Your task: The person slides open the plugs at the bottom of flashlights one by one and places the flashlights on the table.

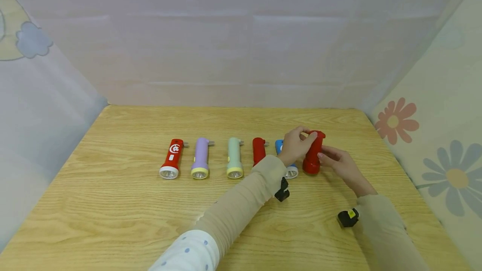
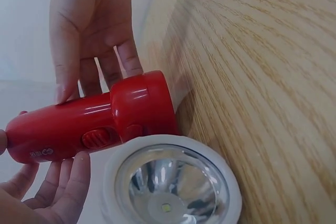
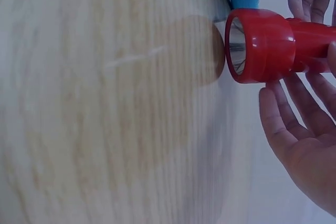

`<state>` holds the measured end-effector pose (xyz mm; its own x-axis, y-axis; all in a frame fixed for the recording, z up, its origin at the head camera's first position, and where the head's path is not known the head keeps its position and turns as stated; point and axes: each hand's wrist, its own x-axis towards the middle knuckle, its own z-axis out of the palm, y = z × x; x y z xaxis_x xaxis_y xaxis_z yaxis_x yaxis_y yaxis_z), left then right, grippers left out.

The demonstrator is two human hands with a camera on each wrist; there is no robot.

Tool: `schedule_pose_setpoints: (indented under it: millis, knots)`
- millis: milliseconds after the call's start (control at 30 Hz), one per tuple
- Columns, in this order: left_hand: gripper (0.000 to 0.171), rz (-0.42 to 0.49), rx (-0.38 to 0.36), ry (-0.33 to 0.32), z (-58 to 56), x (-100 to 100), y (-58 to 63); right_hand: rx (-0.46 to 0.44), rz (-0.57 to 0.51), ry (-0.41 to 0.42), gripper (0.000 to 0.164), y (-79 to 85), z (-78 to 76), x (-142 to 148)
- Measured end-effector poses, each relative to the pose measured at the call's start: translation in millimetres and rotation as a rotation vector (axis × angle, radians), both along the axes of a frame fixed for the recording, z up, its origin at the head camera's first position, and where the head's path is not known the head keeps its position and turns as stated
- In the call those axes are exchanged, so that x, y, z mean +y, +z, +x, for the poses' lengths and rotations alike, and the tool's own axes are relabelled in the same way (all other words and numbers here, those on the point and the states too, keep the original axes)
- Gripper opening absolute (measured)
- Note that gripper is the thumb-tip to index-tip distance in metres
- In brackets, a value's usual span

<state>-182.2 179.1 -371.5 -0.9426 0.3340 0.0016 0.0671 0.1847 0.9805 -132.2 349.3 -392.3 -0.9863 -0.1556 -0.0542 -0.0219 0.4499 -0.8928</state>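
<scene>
At the right end of a row, a red flashlight (image 1: 312,156) stands nearly upright, lens end down and right at the tabletop. My left hand (image 1: 295,145) grips its upper tail end between thumb and fingers. From the other side, my right hand (image 1: 343,167) holds the body, thumb in front and fingers behind. The left wrist view shows the flashlight's switch (image 2: 96,138), with the left fingers beside it. In the right wrist view part of the reflector (image 3: 238,46) shows inside the red head. Just left of it lies a blue flashlight (image 1: 279,145), partly hidden by the left hand.
Further left lie a second red flashlight (image 1: 258,149), partly covered by the left arm, a green one (image 1: 234,156), a purple one (image 1: 201,154) and a red-and-white one (image 1: 173,156). Wooden table (image 1: 124,204) beneath; patterned cloth (image 1: 444,129) hangs at the right.
</scene>
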Motion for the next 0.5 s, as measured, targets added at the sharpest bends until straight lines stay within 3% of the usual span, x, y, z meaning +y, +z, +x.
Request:
schedule_pose_setpoints:
  millis: [233,500]
  knots:
    - [0.028,0.005,-0.017,0.006,0.3,1.5,0.9,0.084,-0.088,-0.033,0.049,1.1,-1.1,-1.4]
    - [0.028,0.008,-0.023,0.033,-0.2,3.2,-2.0,0.083,-0.146,-0.063,0.05,2.0,0.0,-2.7]
